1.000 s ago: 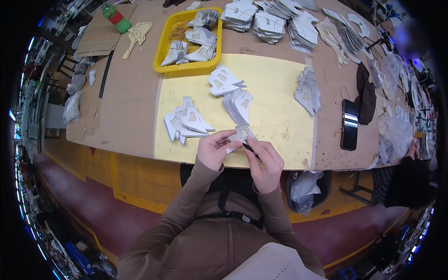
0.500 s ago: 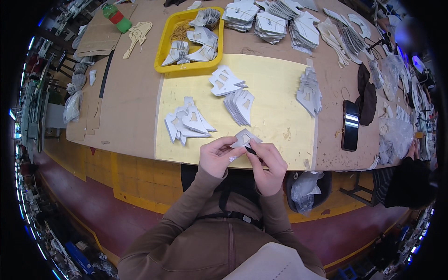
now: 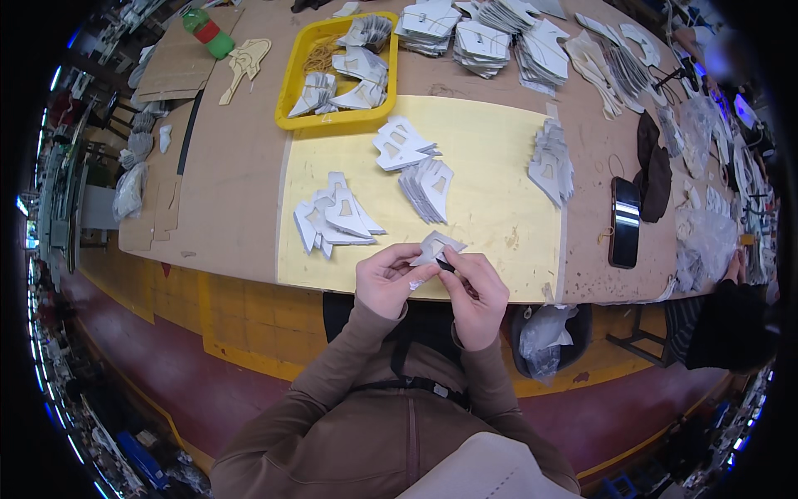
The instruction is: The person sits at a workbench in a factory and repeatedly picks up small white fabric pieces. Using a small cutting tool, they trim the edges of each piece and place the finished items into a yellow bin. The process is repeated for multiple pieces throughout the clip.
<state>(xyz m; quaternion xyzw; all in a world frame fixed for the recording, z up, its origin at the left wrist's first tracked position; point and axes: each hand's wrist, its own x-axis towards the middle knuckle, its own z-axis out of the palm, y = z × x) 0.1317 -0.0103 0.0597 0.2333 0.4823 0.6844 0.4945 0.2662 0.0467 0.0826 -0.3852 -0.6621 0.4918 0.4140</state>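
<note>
My left hand point(image 3: 386, 279) pinches the left edge of a small light-grey cut piece point(image 3: 431, 247) with an opening in it, perhaps a shoe-upper part. From the other side my right hand point(image 3: 479, 298) grips the same piece between thumb and fingers. Something small and black point(image 3: 445, 264) shows by the right fingertips; its kind cannot be told. Just beyond the hands lies a fanned stack of similar grey pieces point(image 3: 427, 190), touching another stack point(image 3: 402, 143) above it. A looser pile point(image 3: 337, 218) is at the left on the yellow sheet point(image 3: 490, 241).
A yellow tray point(image 3: 281, 115) holds bundled pieces and rubber bands. More stacks point(image 3: 482, 48) stand at the back, one point(image 3: 550, 166) at the sheet's right edge. A phone point(image 3: 624, 223) and dark cloth point(image 3: 652, 170) lie right; a green bottle point(image 3: 208, 33) lies far left. Another person's sleeve point(image 3: 723, 328) shows right.
Both hands keep hold of the grey piece by the table's front edge. The right hand has shifted very slightly left; the piles stay where they were.
</note>
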